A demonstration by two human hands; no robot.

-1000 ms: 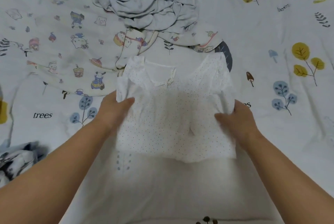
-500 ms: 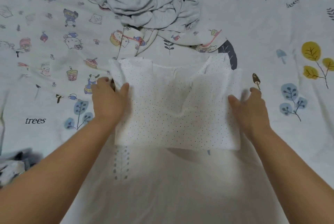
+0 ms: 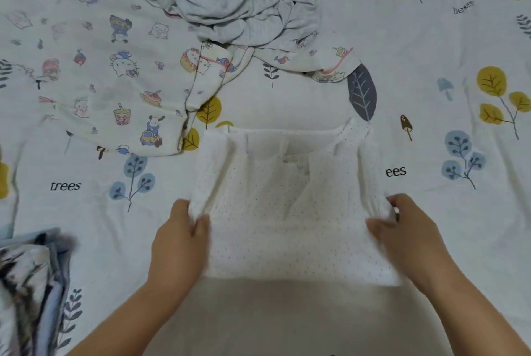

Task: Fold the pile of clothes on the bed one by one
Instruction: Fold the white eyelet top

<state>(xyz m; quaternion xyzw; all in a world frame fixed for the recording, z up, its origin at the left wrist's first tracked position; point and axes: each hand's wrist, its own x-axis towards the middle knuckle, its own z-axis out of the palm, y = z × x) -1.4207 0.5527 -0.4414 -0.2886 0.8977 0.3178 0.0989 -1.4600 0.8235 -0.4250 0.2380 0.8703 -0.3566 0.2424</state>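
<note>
At the far left, near the bottom corner, lies a bundle of cloth in blue, grey and white, bunched up on the bed. The bed fills the whole view, and its sheet is white with yellow and blue trees, little leaves and the word "trees" printed on it. Higher up on the left a cartoon cloth lies spread flat, with small cats, cups and a car drawn on it. Toward the middle at the top sits a crumpled grey garment, resting partly on the cartoon cloth. Below that, in the middle, the white dotted shirt lies flat on the bed with both sides folded in and its neck pointing away. The left hand has its grip closed on the shirt's left edge, thumb on top and fingers tucked under the fold. On the right, the right hand pinches the shirt's right edge the same way, though it looks a bit blurry. Both bare arms reach in from the bottom.
</note>
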